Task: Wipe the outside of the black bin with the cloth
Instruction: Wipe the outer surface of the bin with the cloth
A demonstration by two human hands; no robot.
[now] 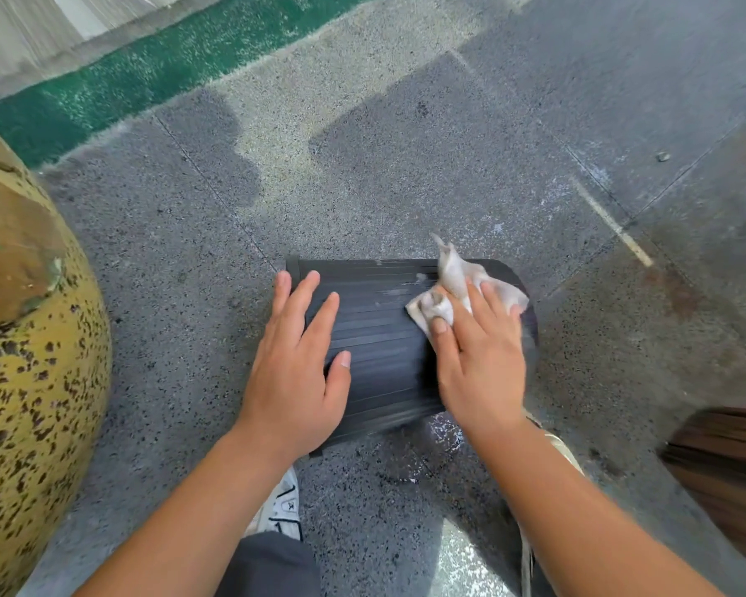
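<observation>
**Inspector:** Speckled grey floor [405, 165], damp in patches. Location of the black bin [375, 338]?

**Assistant:** On its side on the floor, ribbed wall up, between the person's feet and open ground.

**Inspector:** Hands?

**Assistant:** Left hand [298, 364] lies flat and open on the near ribs, gripping nothing, steadying. Right hand [474, 355] presses the cloth [457, 286] down under spread fingers, near the far right end.

**Inspector:** Step?

**Assistant:** Wiping appears mid-stroke. Next, I judge, roll the bin to reach unwiped ribs.
</observation>
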